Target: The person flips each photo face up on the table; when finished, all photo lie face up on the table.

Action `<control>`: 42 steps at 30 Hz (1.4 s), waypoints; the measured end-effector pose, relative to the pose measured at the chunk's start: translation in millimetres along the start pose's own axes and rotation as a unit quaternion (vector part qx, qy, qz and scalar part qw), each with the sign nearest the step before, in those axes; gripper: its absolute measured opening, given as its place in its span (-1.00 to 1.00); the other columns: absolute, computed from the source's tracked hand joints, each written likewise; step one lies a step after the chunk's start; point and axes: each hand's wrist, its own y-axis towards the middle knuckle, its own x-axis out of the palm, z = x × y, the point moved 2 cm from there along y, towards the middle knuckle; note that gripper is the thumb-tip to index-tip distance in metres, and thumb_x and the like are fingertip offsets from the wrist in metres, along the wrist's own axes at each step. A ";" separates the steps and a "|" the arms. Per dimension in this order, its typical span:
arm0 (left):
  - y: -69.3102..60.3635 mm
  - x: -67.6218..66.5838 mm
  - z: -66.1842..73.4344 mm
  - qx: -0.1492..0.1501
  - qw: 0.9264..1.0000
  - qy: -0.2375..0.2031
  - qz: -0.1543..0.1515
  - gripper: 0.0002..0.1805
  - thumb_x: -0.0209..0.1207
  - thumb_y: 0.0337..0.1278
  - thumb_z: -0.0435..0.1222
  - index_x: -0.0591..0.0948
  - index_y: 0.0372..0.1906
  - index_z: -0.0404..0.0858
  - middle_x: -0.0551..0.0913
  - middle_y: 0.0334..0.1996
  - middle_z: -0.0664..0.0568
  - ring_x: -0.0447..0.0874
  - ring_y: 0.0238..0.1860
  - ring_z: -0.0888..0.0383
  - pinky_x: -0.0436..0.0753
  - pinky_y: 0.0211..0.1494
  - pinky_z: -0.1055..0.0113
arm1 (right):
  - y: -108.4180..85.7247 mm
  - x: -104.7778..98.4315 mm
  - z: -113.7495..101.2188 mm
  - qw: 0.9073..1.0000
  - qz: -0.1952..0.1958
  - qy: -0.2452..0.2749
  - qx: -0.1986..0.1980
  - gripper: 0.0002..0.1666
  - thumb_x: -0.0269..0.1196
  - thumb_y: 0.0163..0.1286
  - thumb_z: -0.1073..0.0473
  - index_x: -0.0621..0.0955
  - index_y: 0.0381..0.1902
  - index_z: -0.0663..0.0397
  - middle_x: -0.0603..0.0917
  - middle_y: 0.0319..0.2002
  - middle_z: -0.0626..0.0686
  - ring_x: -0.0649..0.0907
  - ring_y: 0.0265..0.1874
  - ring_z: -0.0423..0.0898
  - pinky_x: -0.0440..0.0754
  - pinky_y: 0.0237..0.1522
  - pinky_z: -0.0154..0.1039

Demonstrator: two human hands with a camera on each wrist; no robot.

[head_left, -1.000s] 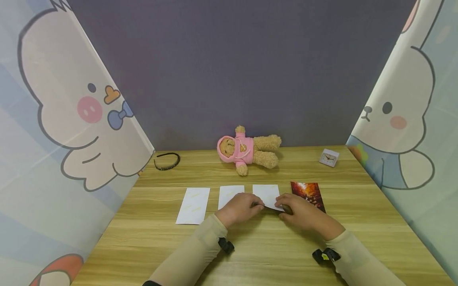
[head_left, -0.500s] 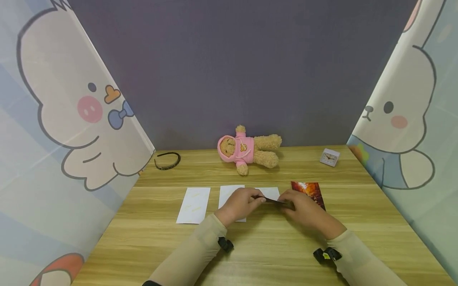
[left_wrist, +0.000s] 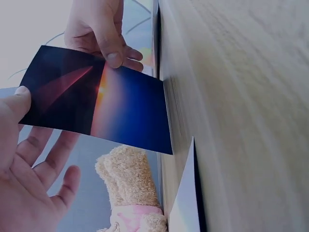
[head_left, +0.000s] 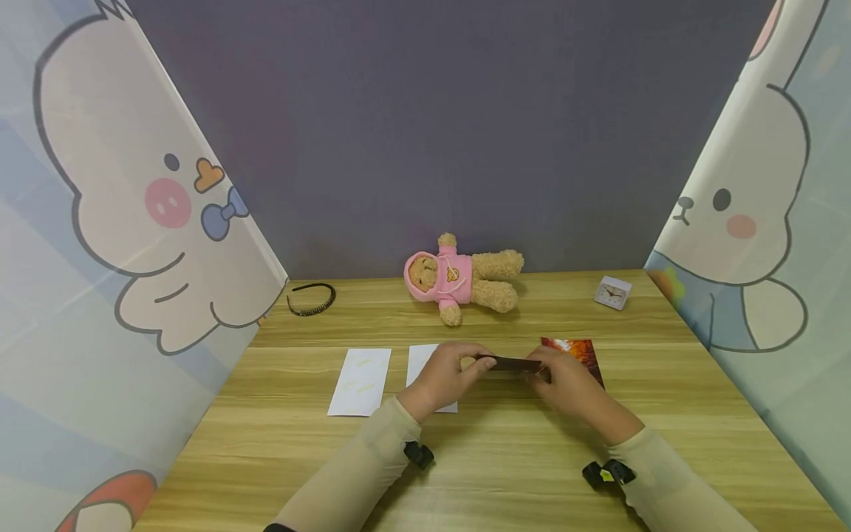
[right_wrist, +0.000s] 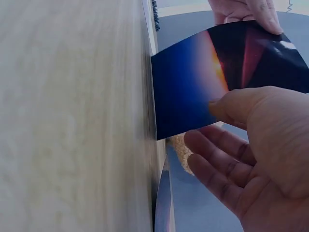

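Three walls stand around me: a gray wall [head_left: 452,133] at the back and a cartoon wall [head_left: 100,148] on each side. Between them spreads the wood-grained counter [head_left: 492,465]. Near its far edge a teddy bear [head_left: 455,279] in a pink hoodie lies on its back, head to my left. My left grip [head_left: 447,378] is clamped on one side of a glossy photo [left_wrist: 128,106], thumb on the picture; my right grip [head_left: 570,382] pinches the opposite side, thumb also on the picture. The photo, black, orange and blue, stands tilted between them; whether its lower edge touches the counter I cannot tell. Two white cards [head_left: 360,382] lie to the left, one partly covered by my left grip, and a red picture [head_left: 585,355] shows beyond my right. A black headband [head_left: 320,308] rests at back left, a small white clock [head_left: 612,293] at back right.
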 end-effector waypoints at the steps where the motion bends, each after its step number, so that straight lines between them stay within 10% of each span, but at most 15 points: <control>1: 0.0 -0.3 0.5 -0.002 1.000 -0.002 0.003 -0.71 0.18 0.52 -0.03 0.80 -0.04 -0.08 0.79 -0.11 0.22 0.71 -0.17 0.40 0.69 -0.01 0.36 | 0.3 -0.2 -0.3 1.000 0.004 -0.001 -0.001 -0.83 0.44 0.34 0.33 0.74 -0.25 -0.09 0.64 -0.27 -0.25 0.57 -0.37 -0.28 0.57 -0.34 -0.23; 14: -1.2 -2.1 -0.3 -0.017 1.000 -0.019 0.016 -0.76 0.27 0.49 -0.08 0.77 0.05 -0.07 0.77 -0.15 0.26 0.69 -0.19 0.39 0.70 -0.07 0.39 | -0.1 -0.8 -1.1 0.999 0.036 0.027 0.007 -0.79 0.45 0.39 0.31 0.78 -0.11 -0.12 0.60 -0.38 -0.29 0.55 -0.45 -0.33 0.54 -0.44 -0.28; 23: -5.5 -4.5 3.7 -0.070 0.996 -0.058 0.008 -0.67 0.26 0.49 -0.03 0.68 0.22 0.00 0.73 -0.08 0.26 0.68 -0.08 0.32 0.69 -0.17 0.35 | -2.1 -3.8 -6.2 0.997 0.037 0.062 0.026 -0.69 0.38 0.49 0.20 0.52 -0.43 -0.13 0.54 -0.52 -0.21 0.47 -0.65 -0.29 0.49 -0.55 -0.28; 42: -31.4 0.0 -9.3 -0.139 0.984 -0.110 0.011 -0.54 0.32 0.45 -0.12 0.56 0.34 -0.11 0.70 -0.02 0.13 0.73 -0.19 0.25 0.67 -0.15 0.31 | -3.1 -2.0 -6.5 0.980 0.049 0.170 0.091 -0.80 0.39 0.49 0.14 0.62 -0.04 0.03 0.65 -0.28 -0.07 0.65 -0.41 -0.18 0.63 -0.41 -0.25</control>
